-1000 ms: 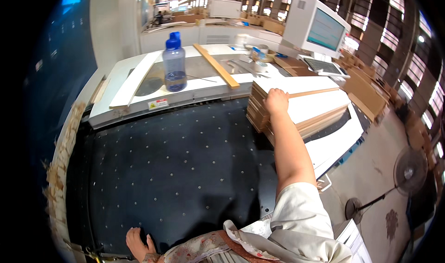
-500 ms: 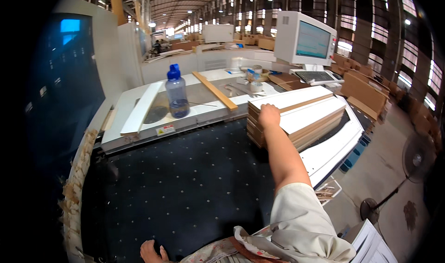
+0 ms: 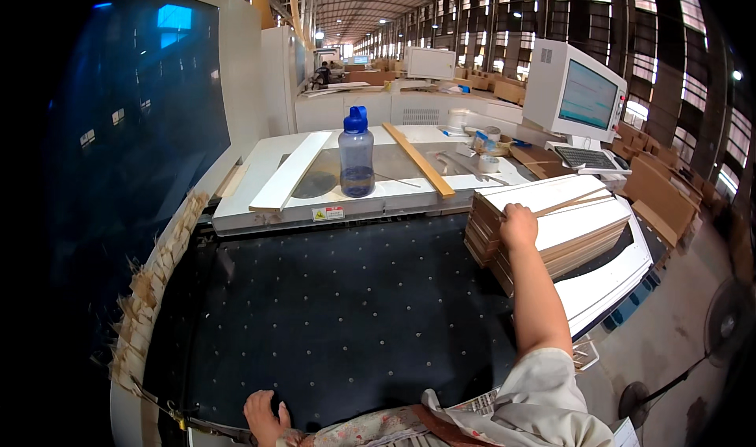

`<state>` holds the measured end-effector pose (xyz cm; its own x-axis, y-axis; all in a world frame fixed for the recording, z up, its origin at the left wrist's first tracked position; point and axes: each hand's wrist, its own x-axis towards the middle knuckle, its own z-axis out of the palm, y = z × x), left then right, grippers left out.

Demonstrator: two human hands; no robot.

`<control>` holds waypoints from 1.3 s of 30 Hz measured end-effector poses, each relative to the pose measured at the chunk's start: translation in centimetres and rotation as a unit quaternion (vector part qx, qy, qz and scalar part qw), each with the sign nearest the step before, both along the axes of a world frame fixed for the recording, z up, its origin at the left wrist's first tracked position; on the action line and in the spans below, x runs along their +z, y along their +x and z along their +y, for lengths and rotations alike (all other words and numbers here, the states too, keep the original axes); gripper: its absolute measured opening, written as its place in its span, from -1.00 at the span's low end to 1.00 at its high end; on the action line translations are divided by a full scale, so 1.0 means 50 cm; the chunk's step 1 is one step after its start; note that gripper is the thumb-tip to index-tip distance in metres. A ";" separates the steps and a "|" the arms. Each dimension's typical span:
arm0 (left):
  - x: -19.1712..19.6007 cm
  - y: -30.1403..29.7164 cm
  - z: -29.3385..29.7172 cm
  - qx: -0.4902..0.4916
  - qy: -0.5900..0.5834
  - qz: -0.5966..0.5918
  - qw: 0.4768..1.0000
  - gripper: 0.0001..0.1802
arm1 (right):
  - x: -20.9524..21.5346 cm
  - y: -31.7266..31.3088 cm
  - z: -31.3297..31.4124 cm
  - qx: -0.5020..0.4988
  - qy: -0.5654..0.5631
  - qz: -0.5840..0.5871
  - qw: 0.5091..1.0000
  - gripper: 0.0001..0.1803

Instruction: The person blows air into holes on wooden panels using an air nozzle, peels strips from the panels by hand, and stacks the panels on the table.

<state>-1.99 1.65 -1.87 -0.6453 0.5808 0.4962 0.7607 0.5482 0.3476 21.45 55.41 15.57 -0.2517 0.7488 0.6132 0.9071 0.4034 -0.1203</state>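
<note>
My right hand [image 3: 520,226] reaches forward with its fingers closed over the near end of a white board [image 3: 563,218] on top of a stack. The stack [image 3: 571,260] has white faces and brown edges, and its boards lie in two rows side by side. The thumb side and the fingertips are partly hidden from here. My left hand [image 3: 266,417] rests at the front edge of the black table [image 3: 339,321], fingers apart, holding nothing. Small pale studs dot the tabletop.
A blue-capped water bottle [image 3: 357,154], a white strip [image 3: 293,171] and a wooden strip [image 3: 420,160] lie across the machine bed behind the table. A monitor [image 3: 583,92] and keyboard [image 3: 585,158] stand at right. A floor fan [image 3: 724,321] stands far right; frayed strips [image 3: 157,289] edge the left.
The view has swung left, so everything sits further right. The brown gap between the two rows' top boards has narrowed to a wedge, with my right hand at their near end.
</note>
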 end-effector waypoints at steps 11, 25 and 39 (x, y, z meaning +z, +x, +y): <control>-0.019 -0.018 0.001 -0.023 0.014 0.009 1.000 -0.64 | -0.015 0.009 0.024 0.044 0.073 -0.178 0.980 -0.89; 0.160 -0.035 0.309 -0.458 0.291 -0.709 0.450 -0.39 | -0.010 -0.248 -0.513 0.501 0.090 -0.062 0.859 -0.91; 0.044 -0.111 0.025 -0.288 0.433 -0.734 0.437 -0.39 | -0.204 -0.062 -0.525 0.624 -0.396 0.276 0.615 -0.65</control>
<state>-7.52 2.90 0.35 -0.5079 0.8613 -0.0130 -0.7053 -0.4072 0.5803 18.34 29.14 5.37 -0.8505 0.3026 0.4303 -0.3155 0.3611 -0.8775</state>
